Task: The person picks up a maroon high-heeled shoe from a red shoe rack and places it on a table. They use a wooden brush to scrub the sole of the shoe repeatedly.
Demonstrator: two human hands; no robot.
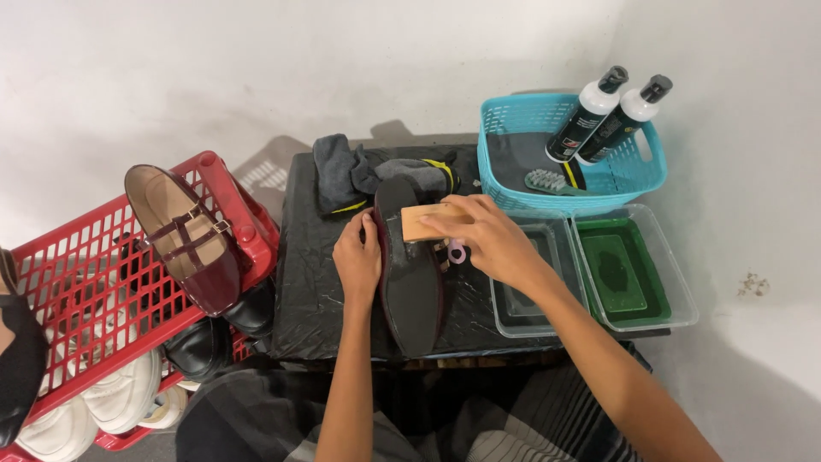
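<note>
Head view: a dark maroon flat shoe (pixel 410 278) lies sole-up at the middle of the black-covered counter (pixel 312 291), heel end toward the wall. The sole looks stiff and smooth, probably light; the side edges near the waist seem the surest hold. The left hand (pixel 357 261) closes its grip on the shoe's left edge, steadying it. The right hand (pixel 483 235) pinches a wooden-backed brush (pixel 428 221) pressed on the heel end of the sole. Behind lie grey cloths (pixel 351 175) and a teal basket (pixel 513 115) with two bottles (pixel 599 115); to the right, two clear trays (pixel 676 295); to the left, a red crate (pixel 77 274) bearing the matching shoe (pixel 184 239).
</note>
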